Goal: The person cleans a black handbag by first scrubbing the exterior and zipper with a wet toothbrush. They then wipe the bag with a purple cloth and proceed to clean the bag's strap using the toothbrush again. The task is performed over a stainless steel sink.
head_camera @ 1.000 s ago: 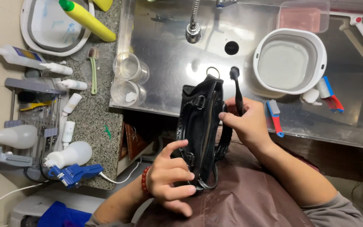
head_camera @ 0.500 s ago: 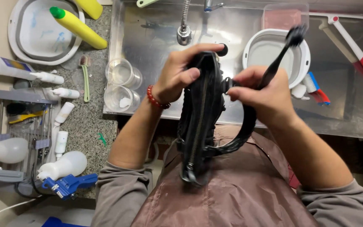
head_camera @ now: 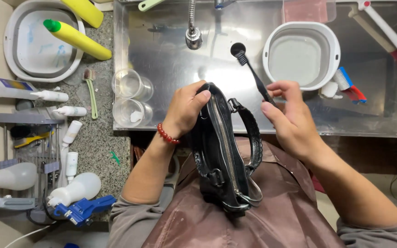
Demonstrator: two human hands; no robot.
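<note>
A black leather handbag (head_camera: 224, 156) with a zip along its top stands on end on the person's lap, over a brown apron (head_camera: 272, 216), at the front edge of the steel sink (head_camera: 161, 59). The left hand (head_camera: 187, 108) grips the bag's upper end, its fingers curled over the rim, a red bead bracelet (head_camera: 166, 134) on the wrist. The bag's strap (head_camera: 252, 133) loops out to the right. The right hand (head_camera: 290, 117) pinches a black brush (head_camera: 251, 71) between thumb and fingers, bristle head pointing up over the sink near the drain. A white basin (head_camera: 302, 55) sits in the sink beyond. Two clear cups (head_camera: 129, 98) stand at the sink's left edge; on the counter (head_camera: 99, 138) lie a yellow bottle (head_camera: 76, 39) and small white tubes.
</note>
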